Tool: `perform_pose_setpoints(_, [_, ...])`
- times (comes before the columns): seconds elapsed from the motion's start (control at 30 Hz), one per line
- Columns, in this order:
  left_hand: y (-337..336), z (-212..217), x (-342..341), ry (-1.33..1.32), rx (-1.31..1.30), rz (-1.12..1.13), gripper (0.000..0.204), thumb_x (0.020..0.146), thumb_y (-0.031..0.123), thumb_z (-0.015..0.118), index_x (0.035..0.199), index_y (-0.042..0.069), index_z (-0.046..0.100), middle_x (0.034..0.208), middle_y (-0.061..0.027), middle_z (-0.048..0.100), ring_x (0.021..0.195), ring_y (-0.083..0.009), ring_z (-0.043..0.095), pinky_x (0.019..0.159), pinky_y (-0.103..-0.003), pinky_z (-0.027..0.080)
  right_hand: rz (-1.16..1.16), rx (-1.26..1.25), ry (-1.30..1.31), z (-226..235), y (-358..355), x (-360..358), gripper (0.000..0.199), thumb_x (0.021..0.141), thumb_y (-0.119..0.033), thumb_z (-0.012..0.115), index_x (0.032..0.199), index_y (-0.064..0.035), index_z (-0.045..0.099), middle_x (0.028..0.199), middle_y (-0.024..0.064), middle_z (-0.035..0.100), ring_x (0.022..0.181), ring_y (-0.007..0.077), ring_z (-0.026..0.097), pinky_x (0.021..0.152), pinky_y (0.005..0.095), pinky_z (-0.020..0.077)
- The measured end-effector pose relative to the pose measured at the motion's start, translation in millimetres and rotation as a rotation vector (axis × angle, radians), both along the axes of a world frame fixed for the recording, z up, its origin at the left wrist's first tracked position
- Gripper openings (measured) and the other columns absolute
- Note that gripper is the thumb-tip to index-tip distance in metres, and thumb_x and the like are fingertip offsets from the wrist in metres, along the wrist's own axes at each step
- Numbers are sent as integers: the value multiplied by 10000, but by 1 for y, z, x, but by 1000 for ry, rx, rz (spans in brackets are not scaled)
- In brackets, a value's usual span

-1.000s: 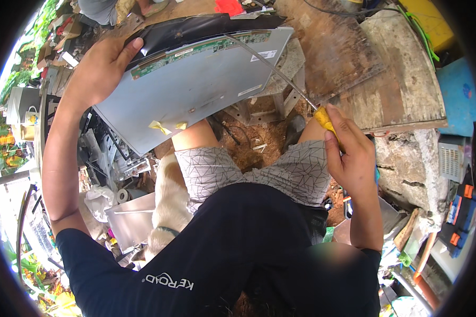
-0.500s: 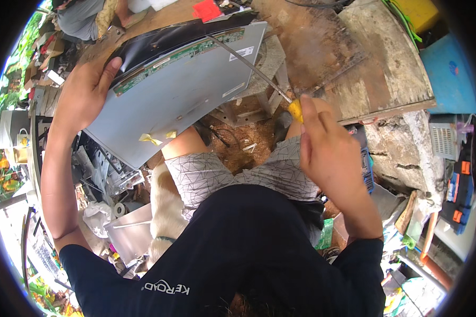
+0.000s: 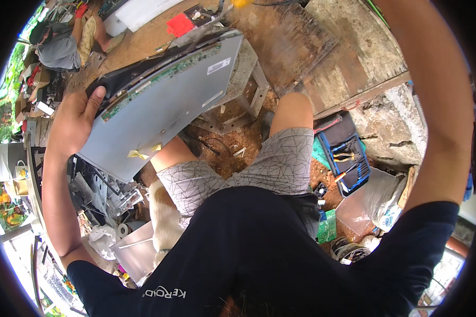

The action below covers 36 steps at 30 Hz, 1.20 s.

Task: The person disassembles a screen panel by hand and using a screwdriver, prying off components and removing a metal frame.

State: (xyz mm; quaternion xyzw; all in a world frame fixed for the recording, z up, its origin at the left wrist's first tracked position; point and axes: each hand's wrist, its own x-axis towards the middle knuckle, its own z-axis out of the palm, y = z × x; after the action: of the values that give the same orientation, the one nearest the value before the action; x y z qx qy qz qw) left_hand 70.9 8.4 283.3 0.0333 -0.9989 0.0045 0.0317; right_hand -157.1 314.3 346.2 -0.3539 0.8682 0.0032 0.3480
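My left hand (image 3: 74, 119) is closed on the upper left corner of a flat grey display panel (image 3: 164, 100), its thumb over the edge. The panel leans at a slant above my left thigh. Along its upper edge runs a narrow green circuit board (image 3: 158, 82), with black film (image 3: 121, 74) behind it. Yellow tape pieces (image 3: 137, 154) stick to its lower part. My right forearm (image 3: 439, 95) reaches up past the top edge, so my right hand is out of view. A blurred yellow thing (image 3: 241, 2) shows at the top edge; its kind cannot be told.
Under the panel's right end stands a worn stool (image 3: 248, 95). A wooden board (image 3: 349, 47) lies to the right, an unfolded tool case (image 3: 349, 158) below it. A red piece (image 3: 180, 25) lies ahead. Another person (image 3: 63, 47) sits far left. A pale-furred animal (image 3: 162, 214) is by my left leg.
My right hand, which held a yellow-handled screwdriver against the panel's circuit strip, has moved up and out of view. The panel and my left hand have shifted slightly left and down in the picture.
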Motion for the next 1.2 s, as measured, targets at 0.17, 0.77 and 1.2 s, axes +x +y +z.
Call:
perform_pose_setpoints(0.17, [10, -7, 14, -18, -72, 12, 521, 978, 403, 528, 742, -61, 548, 754, -301, 555, 769, -487, 534, 681, -514, 393, 348, -122, 399, -18, 23, 52, 273, 846, -250, 660, 936, 8, 648, 808, 142, 678, 740, 279, 638, 682, 389, 503])
perform_pose_setpoints(0.77, [-21, 3, 0, -293, 241, 100, 716, 912, 645, 515, 1067, -42, 649, 936, -198, 663, 865, -276, 617, 778, -387, 483, -1269, -1469, -192, -277, -17, 28, 265, 905, -243, 676, 1058, -40, 600, 845, 53, 623, 627, 131, 572, 540, 264, 486])
perform_pose_setpoints(1.2, [-37, 6, -12, -734, 596, 354, 702, 952, 661, 396, 1271, 58, 557, 983, -103, 638, 884, -174, 612, 728, -330, 511, -1515, -1471, -252, -291, -51, 33, 256, 807, -194, 755, 909, -52, 567, 739, 46, 554, 547, 131, 519, 458, 290, 434])
